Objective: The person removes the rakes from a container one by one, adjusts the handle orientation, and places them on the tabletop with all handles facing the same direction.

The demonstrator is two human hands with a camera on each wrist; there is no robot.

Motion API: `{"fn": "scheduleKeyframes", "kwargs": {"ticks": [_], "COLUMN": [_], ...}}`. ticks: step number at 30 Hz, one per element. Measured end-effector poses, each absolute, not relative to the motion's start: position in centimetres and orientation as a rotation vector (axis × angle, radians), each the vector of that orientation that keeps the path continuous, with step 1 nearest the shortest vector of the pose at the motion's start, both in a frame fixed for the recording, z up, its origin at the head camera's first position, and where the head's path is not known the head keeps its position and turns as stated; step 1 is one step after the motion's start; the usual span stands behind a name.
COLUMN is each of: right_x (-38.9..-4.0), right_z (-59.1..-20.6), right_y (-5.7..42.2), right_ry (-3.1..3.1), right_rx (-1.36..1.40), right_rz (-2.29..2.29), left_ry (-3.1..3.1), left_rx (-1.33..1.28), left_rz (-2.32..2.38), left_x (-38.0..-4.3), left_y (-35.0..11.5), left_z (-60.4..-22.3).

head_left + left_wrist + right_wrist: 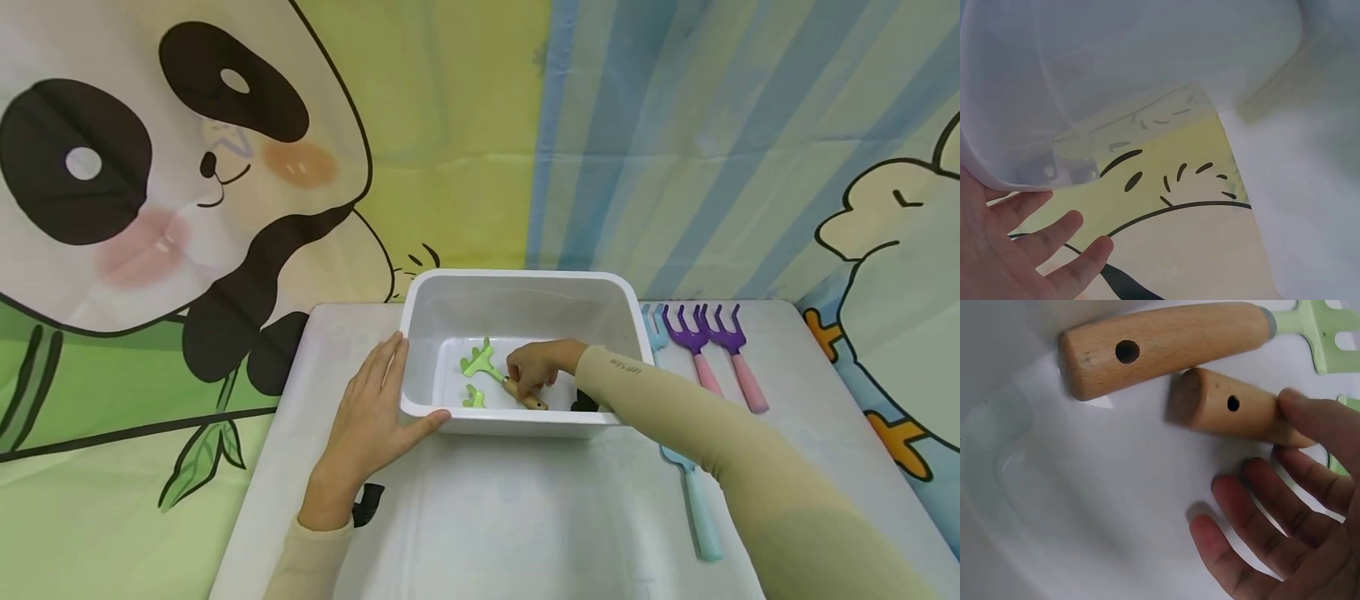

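Note:
Inside the white plastic bin point(517, 425) lie two light green hand rakes with wooden handles. My right hand point(534, 367) reaches over the bin's right side and pinches the farther hand rake point(480, 360) by its handle. In the right wrist view, thumb and index finger meet that handle point(1244, 409), while the other fingers are spread apart. Beside it lies the second rake's handle point(1166, 344); in the head view only this rake's green head point(474, 397) shows above the front rim. My left hand point(375, 404) rests against the bin's left front corner, fingers extended.
Right of the bin lie two purple rakes point(684, 333) point(726, 333) with pink handles and a light blue tool point(656, 329). A turquoise-handled tool point(701, 517) lies nearer, partly under my right arm. A printed panda curtain point(450, 125) hangs behind the white table point(510, 517).

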State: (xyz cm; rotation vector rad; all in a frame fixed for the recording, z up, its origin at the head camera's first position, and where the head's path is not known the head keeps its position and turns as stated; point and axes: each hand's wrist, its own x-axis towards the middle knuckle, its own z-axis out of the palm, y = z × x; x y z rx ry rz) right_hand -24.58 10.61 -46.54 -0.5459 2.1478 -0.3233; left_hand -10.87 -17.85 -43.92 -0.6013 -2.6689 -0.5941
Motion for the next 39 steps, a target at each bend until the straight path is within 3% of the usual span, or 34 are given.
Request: {"fn": "scheduleKeyframes", "kwargs": {"ticks": [14,39], "right_x": [-24.8,-26.2], "right_z": [-46.3,-44.1], "right_y": [10.4,11.1], "right_ry": [2.185,2.086], "right_rx": [-0.739,-0.512], "right_rz": [-0.196,-0.368], "left_ry": [-2.672,-2.655], "left_rx": [-0.600,-0.615], "left_rz": [-0.594,-0.621], "left_x": [-11.0,-11.5], "left_y": [-17.8,-17.8], "left_z": [-44.0,-44.0]}}
